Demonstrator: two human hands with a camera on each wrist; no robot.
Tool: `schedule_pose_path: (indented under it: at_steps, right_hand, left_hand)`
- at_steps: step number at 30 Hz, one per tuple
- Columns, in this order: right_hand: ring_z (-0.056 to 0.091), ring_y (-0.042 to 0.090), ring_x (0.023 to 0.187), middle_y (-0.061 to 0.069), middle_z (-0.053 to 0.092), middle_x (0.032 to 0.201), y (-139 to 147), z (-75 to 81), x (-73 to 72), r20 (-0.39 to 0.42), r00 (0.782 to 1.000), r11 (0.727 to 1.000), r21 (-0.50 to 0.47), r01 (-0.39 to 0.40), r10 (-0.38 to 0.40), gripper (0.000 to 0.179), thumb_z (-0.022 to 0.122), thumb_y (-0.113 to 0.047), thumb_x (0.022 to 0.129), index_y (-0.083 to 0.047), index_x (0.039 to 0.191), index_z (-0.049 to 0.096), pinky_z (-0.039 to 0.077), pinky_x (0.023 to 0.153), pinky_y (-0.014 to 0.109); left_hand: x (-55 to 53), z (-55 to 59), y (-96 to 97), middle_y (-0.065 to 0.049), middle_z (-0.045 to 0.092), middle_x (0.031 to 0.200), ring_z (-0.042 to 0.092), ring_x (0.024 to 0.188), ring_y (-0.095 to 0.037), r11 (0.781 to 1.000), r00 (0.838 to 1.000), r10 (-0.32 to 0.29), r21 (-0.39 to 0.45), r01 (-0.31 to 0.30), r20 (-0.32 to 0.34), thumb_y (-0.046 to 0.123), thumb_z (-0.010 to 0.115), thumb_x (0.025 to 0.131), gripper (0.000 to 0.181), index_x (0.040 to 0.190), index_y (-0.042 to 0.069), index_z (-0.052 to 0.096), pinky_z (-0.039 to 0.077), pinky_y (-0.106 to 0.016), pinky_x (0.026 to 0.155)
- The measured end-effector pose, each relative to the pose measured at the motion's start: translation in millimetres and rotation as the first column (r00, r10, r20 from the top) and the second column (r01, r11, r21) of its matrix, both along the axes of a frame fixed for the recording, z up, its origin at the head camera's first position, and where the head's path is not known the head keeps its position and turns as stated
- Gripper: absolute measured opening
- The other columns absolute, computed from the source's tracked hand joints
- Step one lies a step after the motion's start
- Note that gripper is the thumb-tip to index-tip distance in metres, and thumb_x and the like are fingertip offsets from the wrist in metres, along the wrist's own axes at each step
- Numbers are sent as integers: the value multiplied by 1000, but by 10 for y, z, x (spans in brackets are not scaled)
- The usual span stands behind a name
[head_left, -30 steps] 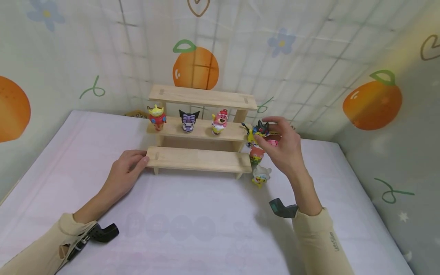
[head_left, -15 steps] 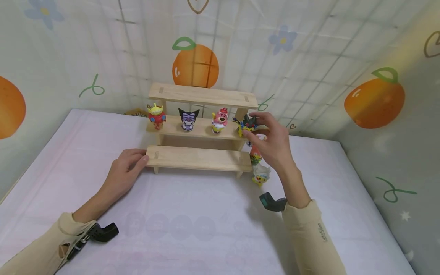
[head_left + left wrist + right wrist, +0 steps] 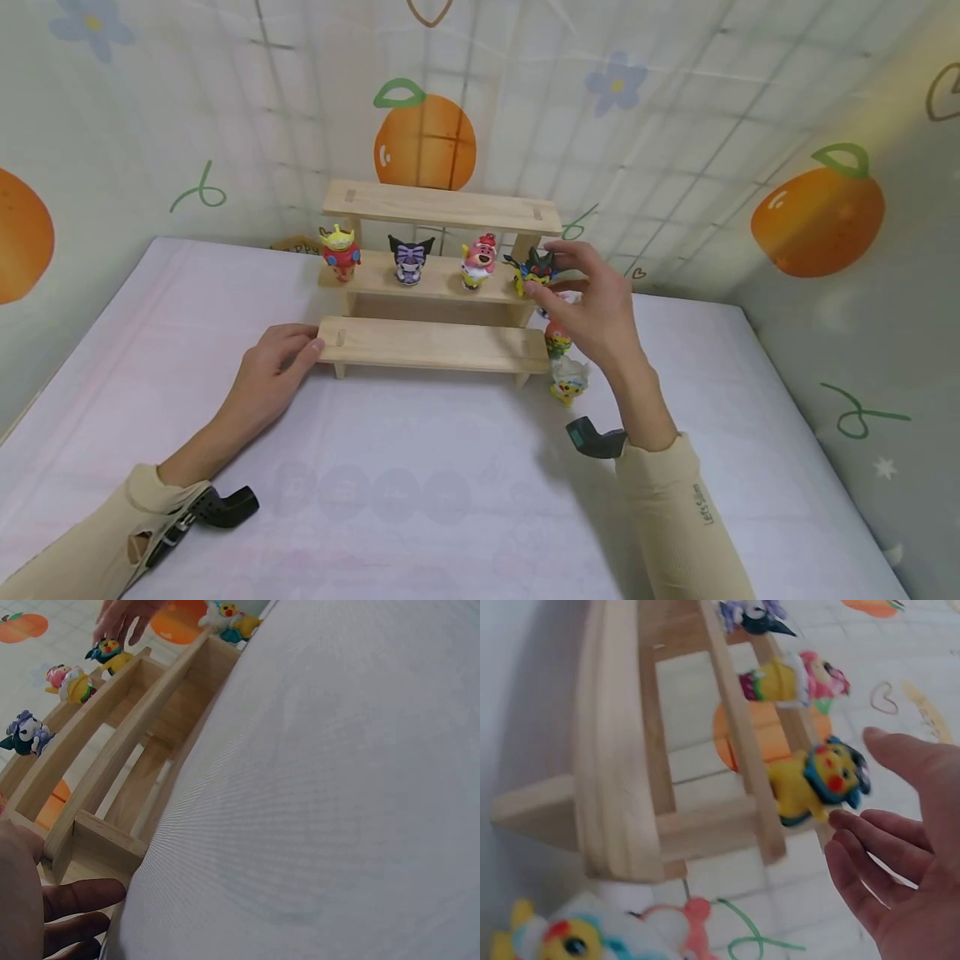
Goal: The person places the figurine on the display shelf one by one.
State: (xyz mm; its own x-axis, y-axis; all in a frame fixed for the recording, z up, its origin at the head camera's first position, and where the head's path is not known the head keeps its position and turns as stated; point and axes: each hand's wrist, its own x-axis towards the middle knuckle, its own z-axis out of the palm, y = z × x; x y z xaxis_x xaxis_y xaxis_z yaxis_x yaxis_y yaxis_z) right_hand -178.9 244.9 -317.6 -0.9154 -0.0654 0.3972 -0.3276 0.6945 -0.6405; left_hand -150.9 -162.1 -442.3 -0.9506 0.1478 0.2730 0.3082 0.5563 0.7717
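Observation:
A three-tier wooden display stand (image 3: pixel 435 342) stands on the table. My left hand (image 3: pixel 276 367) holds the left end of its lowest tier, thumb at the front corner. On the middle tier's right end stands a yellow figurine in a dark eared hood (image 3: pixel 806 784). My right hand (image 3: pixel 596 296) is around it, fingertips right at its hood and side, with the thumb apart from it in the right wrist view. Along the same tier stand a pink bear figurine (image 3: pixel 478 262), a purple-and-black eared figurine (image 3: pixel 409 261) and a red figurine with a yellow top (image 3: pixel 341 252).
Beside the stand's right end sit a white-hatted yellow figurine (image 3: pixel 570 382) and an orange-red figurine (image 3: pixel 557 337), with another partly hidden behind my right hand. A curtain with printed oranges (image 3: pixel 425 142) hangs behind the white-covered table (image 3: pixel 390 500).
My right hand has carried the dark-hooded yellow figurine leftward onto the middle tier's right end, and its fingers have loosened around it. My left hand has stayed at the stand's left end.

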Motion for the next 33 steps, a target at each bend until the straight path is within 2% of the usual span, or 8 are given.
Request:
schedule_pose_path:
  at_steps: [4,7,11,14,20,25,29,33]
  right_hand:
    - [68,20,118,9,74,125,126,37,-2,-27,999,999,-38,36,-37,45,75,-30,100,-10,139,63,58,100,41]
    - [67,21,118,7,73,128,284,60,-2,-10,994,993,-49,108,-109,45,66,-41,104,-11,138,64,56,103,43]
    - [64,24,125,8,69,136,560,52,-2,59,967,968,-24,249,-247,54,60,-55,104,-15,140,64,52,110,48]
    - [62,23,127,9,68,137,752,6,-20,91,948,952,-8,307,-305,55,60,-55,103,-14,140,65,51,111,48]
    - [67,21,118,9,73,131,944,-160,-85,79,947,950,8,312,-312,43,66,-40,104,-10,135,68,55,106,33]
    - [68,26,120,13,72,130,1017,-399,-169,88,953,957,11,289,-289,40,69,-32,103,-7,134,69,55,106,44]
    - [64,33,126,17,68,136,1067,-580,-241,155,950,962,15,271,-270,45,72,-30,101,-3,137,65,52,109,53]
    - [59,38,134,21,62,144,1095,-727,-295,239,938,967,33,253,-253,53,73,-29,101,-2,144,58,50,111,54]
  left_hand:
    - [2,3,-1,-18,65,138,52,139,-36,1000,1000,0,3,0,-2,27,59,109,34,111,-1,78,37,-60,116]
    - [-1,-4,0,-18,65,138,52,139,-36,1000,1000,2,3,-2,-2,27,59,109,34,111,-2,78,38,-60,116]
    - [0,2,2,-18,65,138,52,139,-36,1000,1000,2,1,-2,-3,27,59,109,35,112,-2,78,38,-60,116]
    - [4,12,0,-18,65,137,52,138,-37,1000,1000,3,0,-3,-5,27,59,109,35,111,-2,78,38,-60,116]
    - [0,4,-5,-19,65,137,52,138,-37,1000,1000,8,-1,-8,-12,26,59,109,34,110,-3,78,38,-60,116]
    - [-4,-17,-7,-18,65,137,52,138,-36,1000,1000,5,1,-5,-13,27,59,109,35,110,-2,78,38,-60,116]
    - [-10,-17,-7,-18,65,138,52,139,-36,1000,1000,-1,2,1,-10,27,59,109,35,111,-2,78,38,-60,116]
    - [-11,-4,-2,-18,65,138,52,139,-36,1000,1000,-4,6,4,-11,26,59,109,34,111,-2,78,38,-60,117]
